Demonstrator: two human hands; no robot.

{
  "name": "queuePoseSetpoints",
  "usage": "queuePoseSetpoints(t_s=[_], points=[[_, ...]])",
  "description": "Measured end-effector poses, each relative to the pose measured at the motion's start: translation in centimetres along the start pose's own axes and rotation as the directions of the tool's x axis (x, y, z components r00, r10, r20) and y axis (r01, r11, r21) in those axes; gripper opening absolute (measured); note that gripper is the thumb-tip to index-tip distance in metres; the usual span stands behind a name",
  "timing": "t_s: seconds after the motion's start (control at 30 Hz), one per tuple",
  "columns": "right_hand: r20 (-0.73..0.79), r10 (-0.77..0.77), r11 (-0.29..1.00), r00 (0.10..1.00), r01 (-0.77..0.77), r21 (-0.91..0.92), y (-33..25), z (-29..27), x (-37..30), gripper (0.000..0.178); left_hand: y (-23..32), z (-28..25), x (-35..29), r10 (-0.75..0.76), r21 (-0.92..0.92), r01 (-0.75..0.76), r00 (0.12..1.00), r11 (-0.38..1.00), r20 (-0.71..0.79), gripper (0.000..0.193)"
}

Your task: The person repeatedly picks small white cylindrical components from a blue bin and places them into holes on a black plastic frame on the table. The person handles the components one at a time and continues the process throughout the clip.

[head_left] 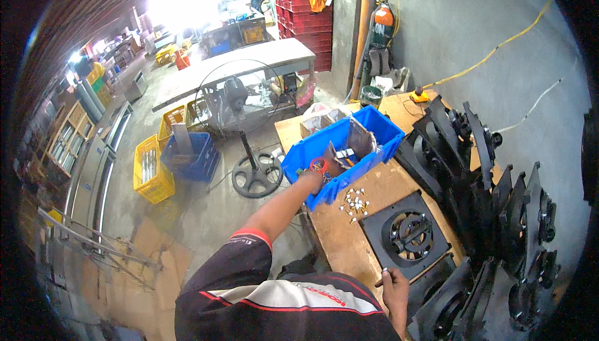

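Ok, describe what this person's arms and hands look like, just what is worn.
Both hands are bare, no gloves: the left hand and the right hand. The left forearm is uncovered below a short black sleeve with a red band at its hem. The shirt is black with a light grey panel edged in red piping. No watch or ring is clear enough to tell.

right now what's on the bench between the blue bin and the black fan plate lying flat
In the head view, a scatter of small pale parts lies on the wooden bench between the blue bin and the flat black fan plate.
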State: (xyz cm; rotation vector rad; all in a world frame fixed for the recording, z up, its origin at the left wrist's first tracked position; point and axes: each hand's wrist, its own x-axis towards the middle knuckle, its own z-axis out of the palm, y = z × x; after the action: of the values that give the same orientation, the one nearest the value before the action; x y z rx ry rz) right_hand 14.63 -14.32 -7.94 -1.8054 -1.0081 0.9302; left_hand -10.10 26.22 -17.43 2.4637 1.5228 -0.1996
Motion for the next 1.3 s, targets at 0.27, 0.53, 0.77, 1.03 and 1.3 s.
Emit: queuePoseSetpoints(t_s=[0.27, 0.53, 0.77, 1.03, 1.3], points=[[0.03, -0.077, 0.996, 0.997, 0.075, 0.049, 2.3, 1.3, -1.7, 0.02, -10.0, 4.9, 5.0, 0.234, 0.14, -0.261, 0.955, 0.955, 0.183, 0.04], [-0.003, 0.007, 1.0, 1.0, -0.007, -0.006, 2.5, -0.9, -2.2, 0.025, -6.9, 2.7, 3.7, 0.277, 0.091, -0.293, 0.948, 0.952, 0.157, 0.031], [0.012, -0.003, 0.992, 1.0, 0.005, -0.128, 2.0, -0.5, -1.8, 0.021, -3.1, -1.5, 0.6, 0.131, 0.017, -0.133, 0.988, 0.991, 0.081, 0.02], [0.042, 0.045, 0.988, 0.998, -0.038, -0.153, 1.0, -0.7, -1.8, 0.02, -3.5, -3.0, -1.5, 0.12, -0.206, -0.146, 0.984, 0.968, -0.131, 0.019], [0.059, 0.017, 0.985, 0.998, -0.007, -0.171, 0.5, -0.7, -1.4, 0.019, -5.7, -2.7, -1.3, 0.047, -0.472, -0.171, 0.964, 0.865, -0.262, 0.024]])
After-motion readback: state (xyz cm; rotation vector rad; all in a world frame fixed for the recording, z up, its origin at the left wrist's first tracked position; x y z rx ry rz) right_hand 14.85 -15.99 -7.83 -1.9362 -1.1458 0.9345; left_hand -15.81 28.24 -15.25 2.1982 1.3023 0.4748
